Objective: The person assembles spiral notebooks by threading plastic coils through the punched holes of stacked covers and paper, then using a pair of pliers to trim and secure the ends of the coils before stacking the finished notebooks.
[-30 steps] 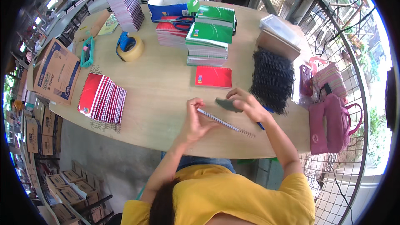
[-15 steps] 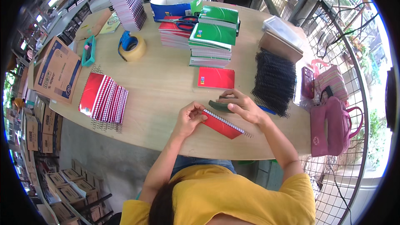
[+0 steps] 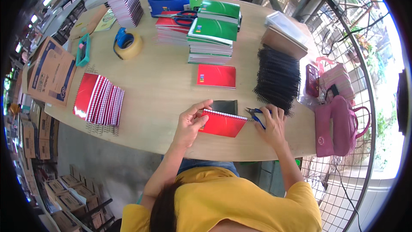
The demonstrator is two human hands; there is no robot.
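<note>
The left hand (image 3: 189, 124) pinches the left end of a red notebook (image 3: 223, 124), thumb pressed on its cover and fingers behind; the right hand (image 3: 274, 126) has its fingers curled over blue-handled cutters (image 3: 256, 111), whose tips part beside the notebook's right end, but how firmly they grip I cannot tell; the notebook is tilted, spine up, near the middle of the worktop's (image 3: 159, 77) near edge, a short loose wire end (image 3: 249, 119) poking out toward the cutters.

Held by one end only, the notebook could swing if the wire were tugged; tips set too far in could nick the cover or crush a loop, and a slack hold on the handles could let them slip.

Just beyond lies a flat dark pad (image 3: 226, 106); past it, a second red notebook (image 3: 216, 76) and stacked green notebooks (image 3: 212, 30) toward the far edge; black coils (image 3: 278, 77) heap toward the right edge, near enough to the right hand to snag; a fanned row of red notebooks (image 3: 98, 99) sits by the near left corner.
</note>
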